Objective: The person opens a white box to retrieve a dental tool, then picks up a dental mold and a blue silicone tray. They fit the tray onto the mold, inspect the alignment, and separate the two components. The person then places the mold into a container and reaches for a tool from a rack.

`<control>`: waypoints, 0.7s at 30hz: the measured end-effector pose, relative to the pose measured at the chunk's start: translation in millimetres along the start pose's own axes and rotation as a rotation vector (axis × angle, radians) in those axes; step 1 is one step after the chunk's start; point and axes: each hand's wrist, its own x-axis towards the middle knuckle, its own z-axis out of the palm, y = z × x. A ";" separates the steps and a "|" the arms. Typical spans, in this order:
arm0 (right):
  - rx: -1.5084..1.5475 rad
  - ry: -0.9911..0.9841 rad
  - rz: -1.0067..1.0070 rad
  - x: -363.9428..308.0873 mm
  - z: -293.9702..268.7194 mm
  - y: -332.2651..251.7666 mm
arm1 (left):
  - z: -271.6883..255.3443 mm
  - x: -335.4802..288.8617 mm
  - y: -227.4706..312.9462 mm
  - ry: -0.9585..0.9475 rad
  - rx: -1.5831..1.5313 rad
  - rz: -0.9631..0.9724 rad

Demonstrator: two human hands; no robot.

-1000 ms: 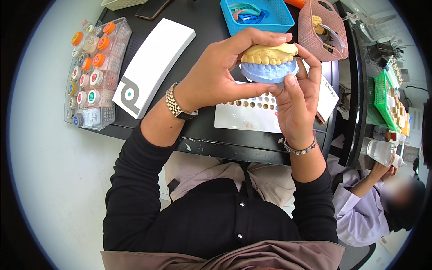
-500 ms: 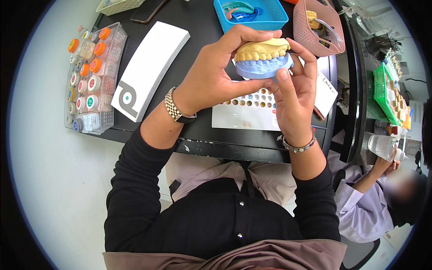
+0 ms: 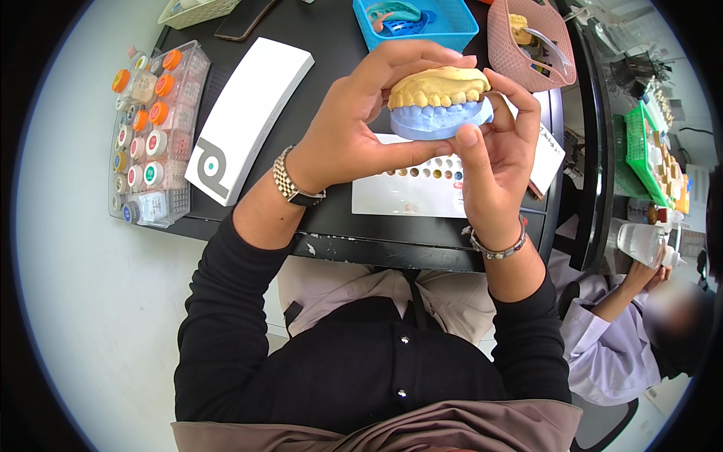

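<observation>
A yellow plaster dental cast point(image 3: 440, 84) rests on top of a blue dental cast point(image 3: 429, 124), their tooth rows meeting. The pair is held up above the table, teeth facing me. My left hand point(image 3: 346, 124) is closed round its left side, fingers over the top and thumb beneath. On the other side my right hand point(image 3: 497, 173) grips it, with the thumb at the blue cast's lower front edge and fingers behind the right end. Below lies a white card with rows of coloured round spots point(image 3: 403, 197), partly hidden by my hands.
Left of my hands lie a long white box point(image 3: 252, 113) and a clear rack of small capped jars point(image 3: 154, 135). A blue basket point(image 3: 452, 34) and a pink basket point(image 3: 516, 64) stand at the back. A person point(image 3: 610, 346) holding a clear bottle sits at the right.
The stacked casts have tilted slightly, showing more of the yellow cast's top. My right hand has shifted a little, its fingers spreading farther right. Both hands keep hold.
</observation>
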 end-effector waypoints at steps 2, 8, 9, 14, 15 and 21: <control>-0.007 -0.012 -0.007 0.3 -0.8 0.4 | -0.2 0.6 2.5 0.024 0.056 0.017; 0.017 0.004 0.004 0.0 -0.4 0.4 | -3.7 -1.0 2.0 -0.053 0.101 -0.038; 0.040 0.008 0.019 0.0 -0.1 0.2 | -4.4 -0.7 3.9 -0.057 0.090 -0.044; 0.096 -0.002 0.073 0.9 2.1 1.2 | -6.3 -1.5 6.4 -0.008 -0.071 -0.146; 0.051 -0.017 0.072 0.4 2.5 1.8 | -5.1 -2.5 6.1 0.029 -0.087 -0.162; -0.072 -0.033 0.011 -2.9 6.9 8.6 | 2.8 -4.2 3.2 0.138 -0.097 -0.179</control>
